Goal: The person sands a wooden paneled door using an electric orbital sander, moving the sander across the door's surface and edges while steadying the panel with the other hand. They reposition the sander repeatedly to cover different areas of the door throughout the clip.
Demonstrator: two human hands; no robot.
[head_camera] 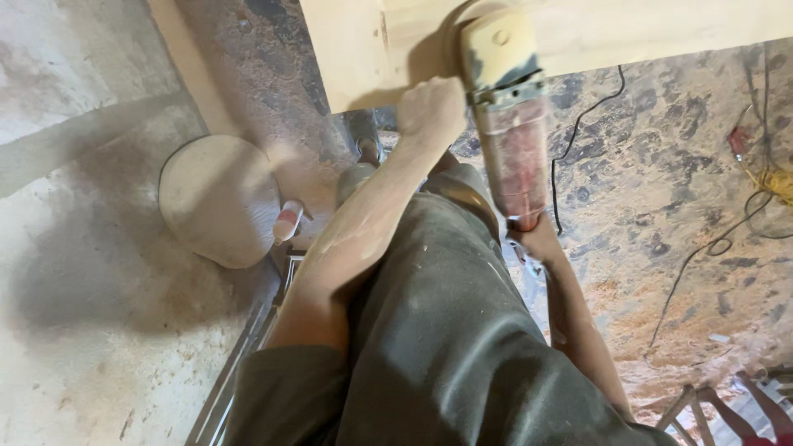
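A dusty angle grinder (510, 124) with a reddish body lies against a pale wooden board (578, 33) at the top of the view. My left hand (431, 111) is clenched around the grinder's side handle, right at the board's edge. My right hand (537, 239) grips the rear end of the grinder, mostly hidden behind the tool. Both forearms are coated in wood dust. My dark dusty trousers (446, 330) fill the lower middle.
A round wooden stool seat (219, 198) stands at left on the sawdust-covered floor (677, 190). A black cable (578, 132) trails from the grinder. More wires and a yellow cord (772, 177) lie at the right edge. A metal frame (239, 355) runs along the lower left.
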